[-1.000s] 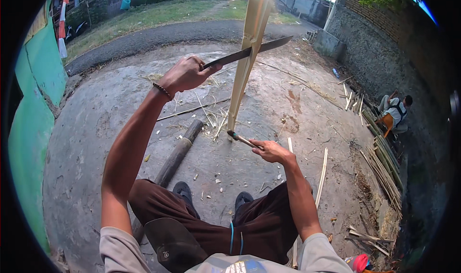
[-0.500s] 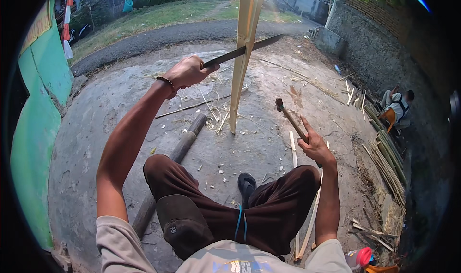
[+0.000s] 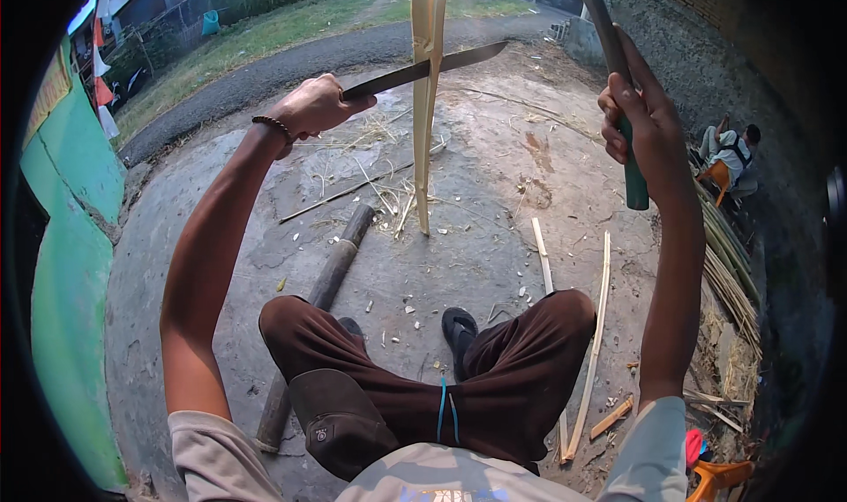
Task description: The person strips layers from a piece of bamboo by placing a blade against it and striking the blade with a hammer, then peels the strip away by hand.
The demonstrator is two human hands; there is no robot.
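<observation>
Ahead of me a long pale bamboo piece [image 3: 423, 149] stands upright on the concrete, its top cut off by the picture's edge. My left hand [image 3: 309, 109] is closed around the handle of a machete [image 3: 472, 57]. The dark blade lies crosswise in the bamboo, its tip sticking out on the right side. At the upper right, my right hand [image 3: 648, 123] grips a hammer [image 3: 606, 34] by its green lower handle. The hammer is raised, apart from the machete, and its head is partly out of the picture.
A dark round pole [image 3: 340, 264] lies left of my legs. Pale bamboo strips [image 3: 593, 352] lie to the right, beside scattered shavings. Farther right are bundled bamboo lengths [image 3: 728, 251] and a seated person [image 3: 732, 153] near a wall. A dark cap [image 3: 340, 423] rests on my lap.
My right hand has swung the hammer up and to the right from low beside the bamboo. The machete stays lodged in the bamboo; both appear slightly farther left.
</observation>
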